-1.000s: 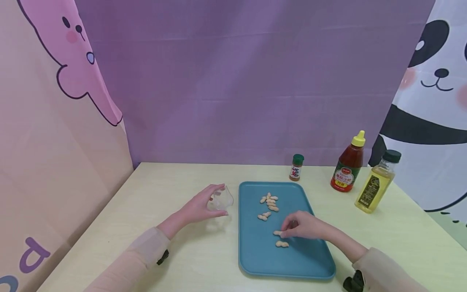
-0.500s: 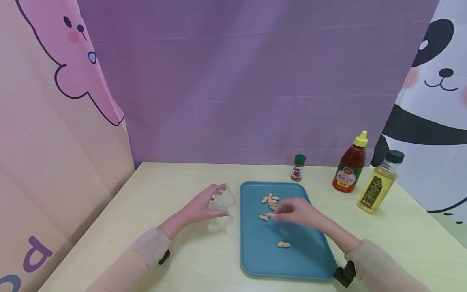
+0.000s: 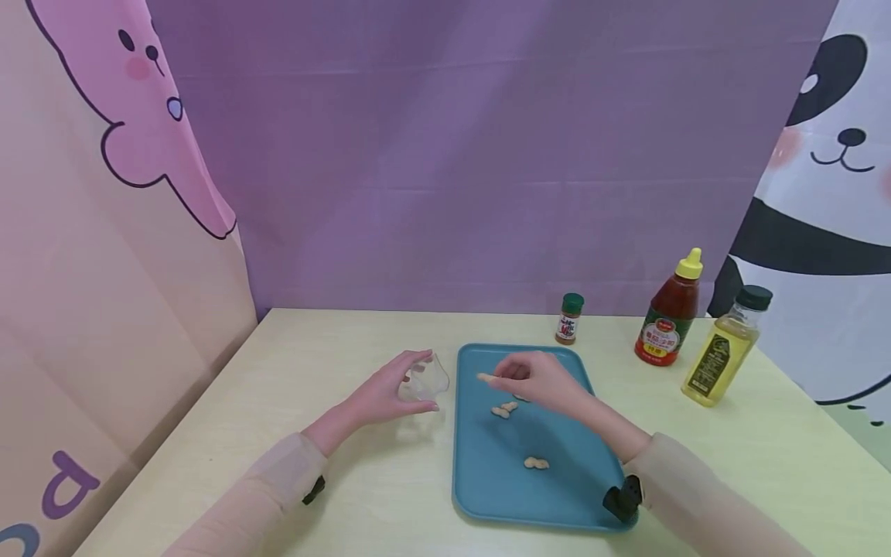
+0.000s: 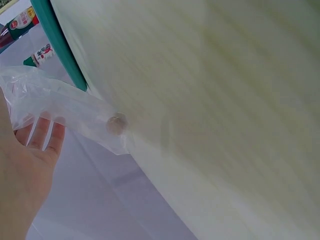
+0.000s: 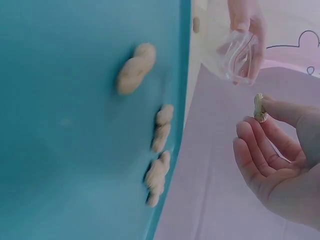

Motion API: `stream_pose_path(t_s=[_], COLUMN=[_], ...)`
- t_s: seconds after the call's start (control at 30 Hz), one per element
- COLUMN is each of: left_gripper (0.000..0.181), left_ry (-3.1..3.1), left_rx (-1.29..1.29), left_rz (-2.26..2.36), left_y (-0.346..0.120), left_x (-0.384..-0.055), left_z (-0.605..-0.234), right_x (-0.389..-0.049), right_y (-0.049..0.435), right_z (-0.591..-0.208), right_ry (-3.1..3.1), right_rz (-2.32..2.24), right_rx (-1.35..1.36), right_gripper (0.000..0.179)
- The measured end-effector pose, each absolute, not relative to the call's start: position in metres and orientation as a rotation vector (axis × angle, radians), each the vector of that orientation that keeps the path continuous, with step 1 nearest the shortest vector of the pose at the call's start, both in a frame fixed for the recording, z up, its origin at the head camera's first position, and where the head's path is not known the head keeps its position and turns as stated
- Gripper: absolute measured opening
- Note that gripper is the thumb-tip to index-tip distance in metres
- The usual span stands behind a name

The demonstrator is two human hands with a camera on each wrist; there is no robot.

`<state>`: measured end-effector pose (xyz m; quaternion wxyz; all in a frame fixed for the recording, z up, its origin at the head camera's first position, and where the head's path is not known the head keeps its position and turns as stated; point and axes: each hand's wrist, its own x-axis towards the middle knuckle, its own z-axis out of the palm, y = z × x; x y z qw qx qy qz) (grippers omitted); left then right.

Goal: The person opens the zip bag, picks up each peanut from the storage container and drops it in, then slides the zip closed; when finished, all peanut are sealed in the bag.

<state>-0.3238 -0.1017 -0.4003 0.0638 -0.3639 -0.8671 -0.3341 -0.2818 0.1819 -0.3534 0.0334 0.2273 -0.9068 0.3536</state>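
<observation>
A peanut in its shell [image 3: 486, 377] is pinched between thumb and fingertips of my right hand [image 3: 546, 384], above the far left part of the blue tray [image 3: 578, 499]. To the tray's left, my left hand [image 3: 390, 391] holds a clear plastic bag [image 3: 428, 381], its mouth held wide. In the left wrist view, one roundish brown thing [image 4: 116, 124] shows through the bag's lower end, probably a peanut. Several peanuts lie on the tray, one of them nearer the front [image 3: 536, 463]. My right hand partly hides the far ones. In the right wrist view the held peanut [image 5: 260, 108] points toward the bag.
Behind the tray stands a small green-capped jar [image 3: 569, 319]. At the right are a red sauce bottle [image 3: 668, 319] with a yellow cap and a yellow oil bottle [image 3: 724, 348]. A purple cloth [image 3: 418, 155] hangs behind the pale table [image 3: 348, 495].
My right hand has picked up a peanut from the tray's middle and carried it away and leftward, toward the bag. The left hand with the bag has stayed nearly still.
</observation>
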Motion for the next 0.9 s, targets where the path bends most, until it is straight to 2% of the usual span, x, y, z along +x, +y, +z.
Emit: stream_pose_path(t_s=[0.57, 0.9], left_gripper=[0.083, 0.084], left_ry=[-2.643, -2.650], left_rx=[-1.094, -1.090], left_rz=[-1.029, -1.034], left_y=[-0.102, -0.103], left_x=[-0.325, -0.324], left_z=[-0.402, -0.401], right_x=[-0.299, -0.304], right_y=[0.128, 0.111], right_z=[-0.352, -0.358], right_ry=[-2.713, -2.738], right_rz=[1.107, 1.028], right_rx=[0.847, 0.838], right_gripper=[0.016, 0.016])
